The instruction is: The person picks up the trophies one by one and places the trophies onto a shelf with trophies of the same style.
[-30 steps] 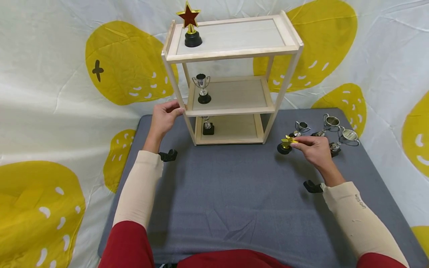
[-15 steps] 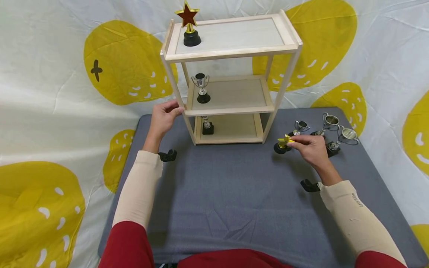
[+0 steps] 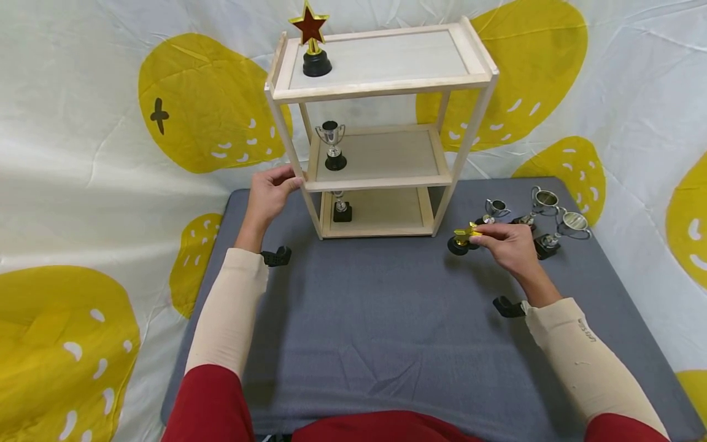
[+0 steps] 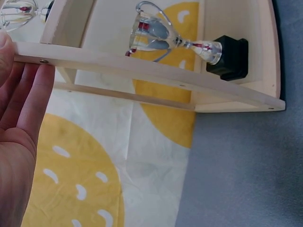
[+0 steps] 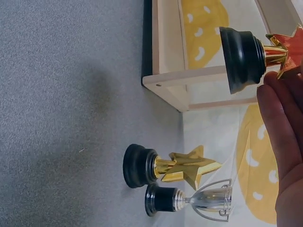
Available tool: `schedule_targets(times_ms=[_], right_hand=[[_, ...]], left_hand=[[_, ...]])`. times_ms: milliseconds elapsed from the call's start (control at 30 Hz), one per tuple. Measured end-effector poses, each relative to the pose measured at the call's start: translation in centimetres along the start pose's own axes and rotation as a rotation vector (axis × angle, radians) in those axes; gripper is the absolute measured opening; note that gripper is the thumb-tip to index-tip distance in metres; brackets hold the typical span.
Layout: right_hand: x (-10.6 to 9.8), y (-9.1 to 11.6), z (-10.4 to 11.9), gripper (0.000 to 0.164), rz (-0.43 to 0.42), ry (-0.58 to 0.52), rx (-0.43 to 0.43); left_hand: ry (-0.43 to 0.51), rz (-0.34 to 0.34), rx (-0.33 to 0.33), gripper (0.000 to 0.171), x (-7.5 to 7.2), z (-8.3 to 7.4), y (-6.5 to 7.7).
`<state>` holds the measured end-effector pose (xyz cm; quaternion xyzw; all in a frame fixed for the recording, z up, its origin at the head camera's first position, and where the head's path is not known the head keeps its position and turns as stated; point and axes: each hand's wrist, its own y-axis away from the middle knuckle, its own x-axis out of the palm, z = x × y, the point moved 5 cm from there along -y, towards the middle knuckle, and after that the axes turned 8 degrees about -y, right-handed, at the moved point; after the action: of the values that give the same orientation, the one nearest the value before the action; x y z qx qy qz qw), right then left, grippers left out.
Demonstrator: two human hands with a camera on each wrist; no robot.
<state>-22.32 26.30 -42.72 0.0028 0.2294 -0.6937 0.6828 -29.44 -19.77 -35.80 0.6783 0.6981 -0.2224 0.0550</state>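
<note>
My left hand (image 3: 270, 195) grips the left front post of the wooden shelf rack (image 3: 381, 182), with the thumb in front and fingers behind in the left wrist view. Between the fingers of my right hand (image 3: 510, 247) is a star trophy (image 5: 244, 59) with a red face, gold stem and black base, held above the table right of the rack. Below it in the right wrist view stand a second gold star trophy (image 5: 189, 166) and a small silver cup trophy (image 5: 210, 201). Two larger silver cup trophies (image 3: 545, 201) (image 3: 574, 224) stand farther right.
A star trophy (image 3: 316, 61) stands on the top shelf's left. One silver cup (image 3: 334, 144) is on the middle shelf's left, another (image 4: 208, 49) on the bottom shelf's left. A grey cloth (image 3: 353, 319) covers the table; a patterned sheet (image 3: 72, 123) hangs behind.
My right hand has moved a little left with the star trophy, toward the rack. The left hand stays on the post.
</note>
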Motion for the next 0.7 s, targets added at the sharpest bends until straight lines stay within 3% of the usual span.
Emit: schedule_targets(times_ms=[700], right_hand=[[0.91, -0.42, 0.53, 0.017, 0.044, 0.015, 0.0]], left_hand=[[-0.011, 0.0, -0.023, 0.029, 0.08, -0.2, 0.1]])
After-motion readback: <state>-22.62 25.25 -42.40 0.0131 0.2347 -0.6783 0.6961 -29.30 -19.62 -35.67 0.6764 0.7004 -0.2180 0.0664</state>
